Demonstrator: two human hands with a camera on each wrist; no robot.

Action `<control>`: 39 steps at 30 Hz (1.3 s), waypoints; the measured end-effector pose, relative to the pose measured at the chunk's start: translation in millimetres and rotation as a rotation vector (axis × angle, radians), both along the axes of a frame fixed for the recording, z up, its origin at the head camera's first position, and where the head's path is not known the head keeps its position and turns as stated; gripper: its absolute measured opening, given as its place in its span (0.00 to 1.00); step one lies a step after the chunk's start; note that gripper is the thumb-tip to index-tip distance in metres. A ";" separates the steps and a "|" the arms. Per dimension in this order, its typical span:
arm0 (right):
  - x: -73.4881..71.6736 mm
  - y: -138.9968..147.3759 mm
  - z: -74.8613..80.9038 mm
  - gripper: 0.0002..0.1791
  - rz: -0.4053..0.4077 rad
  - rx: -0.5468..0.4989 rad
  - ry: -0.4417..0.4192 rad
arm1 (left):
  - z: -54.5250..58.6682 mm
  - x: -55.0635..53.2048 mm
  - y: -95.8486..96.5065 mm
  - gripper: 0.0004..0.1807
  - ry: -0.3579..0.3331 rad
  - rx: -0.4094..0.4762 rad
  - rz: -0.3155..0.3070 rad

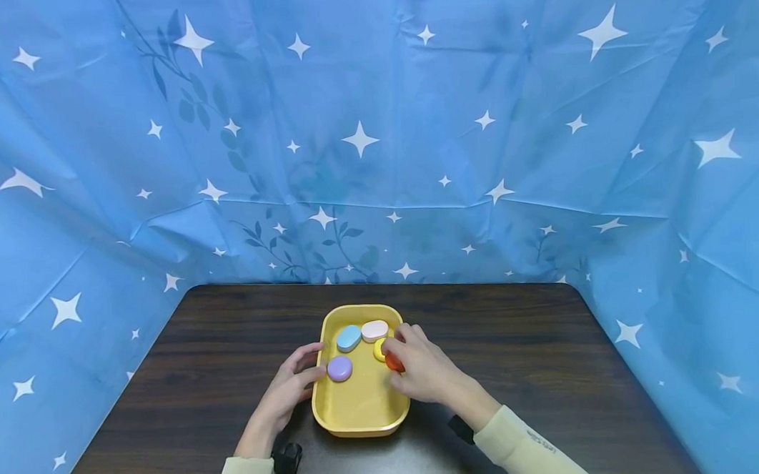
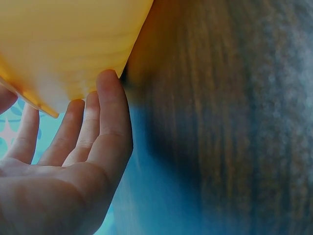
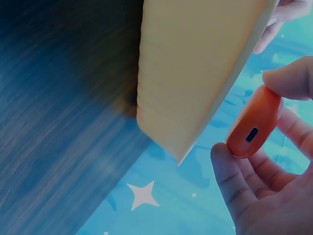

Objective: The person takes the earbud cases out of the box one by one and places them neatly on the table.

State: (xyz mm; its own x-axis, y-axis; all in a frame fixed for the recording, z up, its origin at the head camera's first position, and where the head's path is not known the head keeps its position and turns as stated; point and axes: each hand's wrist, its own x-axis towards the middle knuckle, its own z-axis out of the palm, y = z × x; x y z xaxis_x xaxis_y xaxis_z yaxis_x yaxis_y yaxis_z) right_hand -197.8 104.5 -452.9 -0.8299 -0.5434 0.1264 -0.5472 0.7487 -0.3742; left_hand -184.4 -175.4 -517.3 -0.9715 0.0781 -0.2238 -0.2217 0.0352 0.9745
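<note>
A yellow plastic tray [image 1: 364,431] sits on the table with several rounded cases inside. My left hand [image 1: 287,392] holds its left wall, thumb at the rim and fingertips [image 2: 108,83] against the outside. Above the tray's right side, my right hand [image 1: 428,370] pinches an orange earbud case [image 3: 257,122] between thumb and fingers; its charging port shows in the right wrist view. Beside that hand lies a yellow case [image 1: 378,351], partly hidden by the fingers. A purple round case [image 1: 339,369], a light blue case [image 1: 349,338] and a pale pink case [image 1: 374,330] lie farther left and back.
The dark wood-grain table [image 1: 230,331] extends around the tray. A blue curtain [image 1: 363,173] with white stars hangs behind and at both sides. Black wrist cameras [image 1: 288,459] are worn on both wrists.
</note>
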 end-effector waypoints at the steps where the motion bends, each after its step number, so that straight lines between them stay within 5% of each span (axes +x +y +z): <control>1: 0.3 1.3 0.2 0.22 -0.002 0.000 0.001 | 0.0 -0.1 0.0 0.27 -0.001 0.002 -0.001; 21: -7.7 26.3 -7.7 0.19 -0.073 0.031 0.088 | 1.2 0.5 0.5 0.26 -0.006 -0.001 0.006; 39: -24.0 50.8 -19.2 0.18 -0.181 0.028 0.078 | 1.5 0.9 0.4 0.26 -0.009 -0.006 0.006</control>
